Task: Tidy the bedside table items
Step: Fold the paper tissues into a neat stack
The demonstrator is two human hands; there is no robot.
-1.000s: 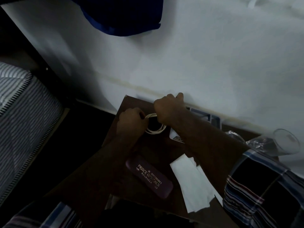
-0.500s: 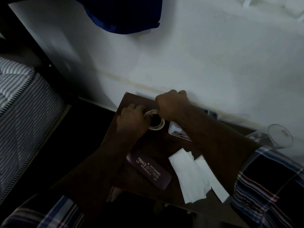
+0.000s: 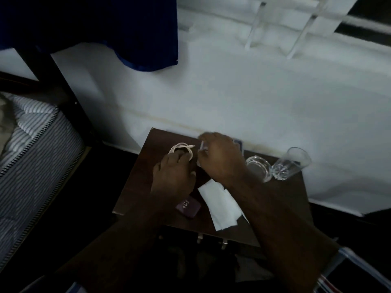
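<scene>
the cable [image 3: 181,150] lies coiled on the counter [image 3: 139,182] just left of the glass dish [image 3: 258,167]; the left hand [image 3: 172,176] rests on the coil's near side, fingers curled over it. the right hand [image 3: 222,158], between coil and dish, pinches something small and white, likely the plug end. best to pin the coil flat and tuck the loose end through gently, keeping the right wrist off the dish
</scene>
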